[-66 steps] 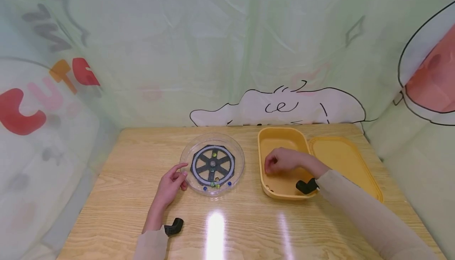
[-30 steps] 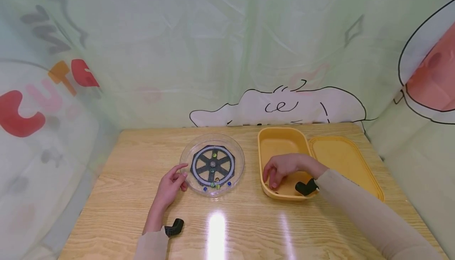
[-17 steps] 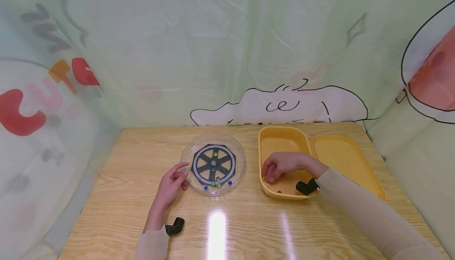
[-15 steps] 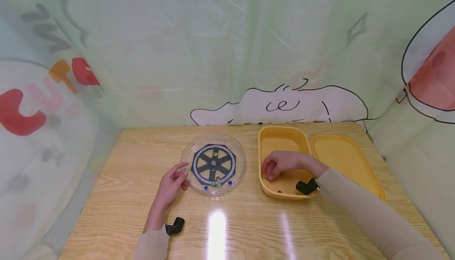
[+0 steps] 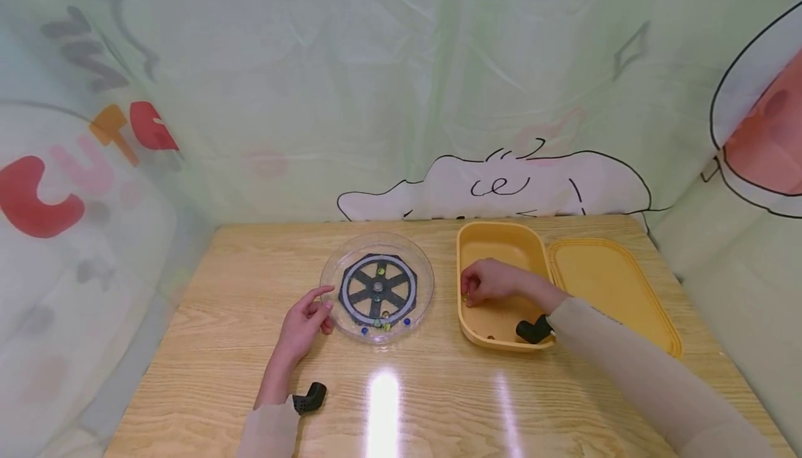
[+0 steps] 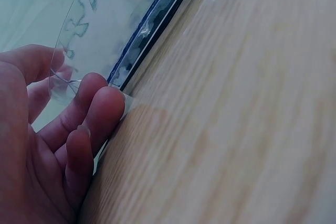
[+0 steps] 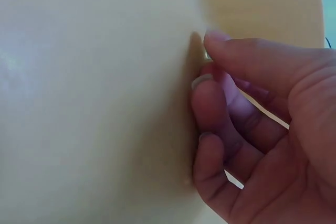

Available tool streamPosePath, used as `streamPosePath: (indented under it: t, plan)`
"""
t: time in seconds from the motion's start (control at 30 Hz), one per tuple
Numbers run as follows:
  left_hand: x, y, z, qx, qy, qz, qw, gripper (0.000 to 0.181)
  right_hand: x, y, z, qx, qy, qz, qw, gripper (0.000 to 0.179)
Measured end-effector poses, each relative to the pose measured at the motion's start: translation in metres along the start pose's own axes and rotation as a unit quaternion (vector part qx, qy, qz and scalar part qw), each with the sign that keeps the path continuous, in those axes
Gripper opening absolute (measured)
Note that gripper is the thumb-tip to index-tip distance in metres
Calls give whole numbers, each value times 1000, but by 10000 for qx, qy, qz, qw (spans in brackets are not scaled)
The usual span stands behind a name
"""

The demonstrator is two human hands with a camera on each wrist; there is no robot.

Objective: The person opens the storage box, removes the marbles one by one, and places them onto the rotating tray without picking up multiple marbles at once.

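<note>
Marble (image 5: 464, 298) in right hand (image 5: 491, 280), dish (image 5: 425, 280) against left (image 5: 301, 326)

A clear, round dish (image 5: 425, 280) is laid flat, its left rim held by the left hand (image 5: 299, 329). At the dish's middle, a dark six-spoked frame (image 5: 359, 297) with a pale ring is seen. Two blue marbles (image 5: 407, 321) are spread along the dish's near edge; between them a green marble (image 5: 378, 323) and an amber marble (image 5: 385, 314) are grouped. A yellow-green marble (image 5: 381, 271) is lodged toward the dish's far side. Right of the dish, an open yellow box (image 5: 501, 241) is placed, in which a brown marble (image 5: 491, 337) is seen and a small yellowish marble (image 5: 465, 298) is pinched by the right hand (image 5: 493, 280).
</note>
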State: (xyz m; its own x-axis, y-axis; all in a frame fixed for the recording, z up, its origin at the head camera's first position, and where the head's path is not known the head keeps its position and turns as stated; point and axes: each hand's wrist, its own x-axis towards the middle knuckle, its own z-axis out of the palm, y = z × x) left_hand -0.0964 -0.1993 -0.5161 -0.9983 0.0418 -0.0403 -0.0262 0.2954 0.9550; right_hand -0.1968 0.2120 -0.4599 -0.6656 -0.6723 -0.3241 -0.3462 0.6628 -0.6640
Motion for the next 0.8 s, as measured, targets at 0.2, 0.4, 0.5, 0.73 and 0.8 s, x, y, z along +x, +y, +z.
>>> streamPosePath:
  t: [0.2, 0.4, 0.5, 0.73, 0.8]
  plan:
    - [-1, 0, 1, 7, 22, -6, 10000, 33, -2, 0, -2, -50, 37, -24, 10000, 10]
    - [-1, 2, 1, -3, 47, 38, 10000, 33, -9, -5, -7, -61, 301, -135, 9994, 6]
    - [-1, 2, 1, 9, 45, 39, 10000, 33, -14, -9, -10, 135, 442, -141, 9988, 6]
    - [-2, 1, 2, 58, 65, -17, 10000, 32, -23, -19, -17, 219, 1100, -218, 9935, 9]
    - [-2, 1, 2, 71, 59, 28, 10000, 32, -26, -23, -19, 204, 1304, -245, 9910, 10]
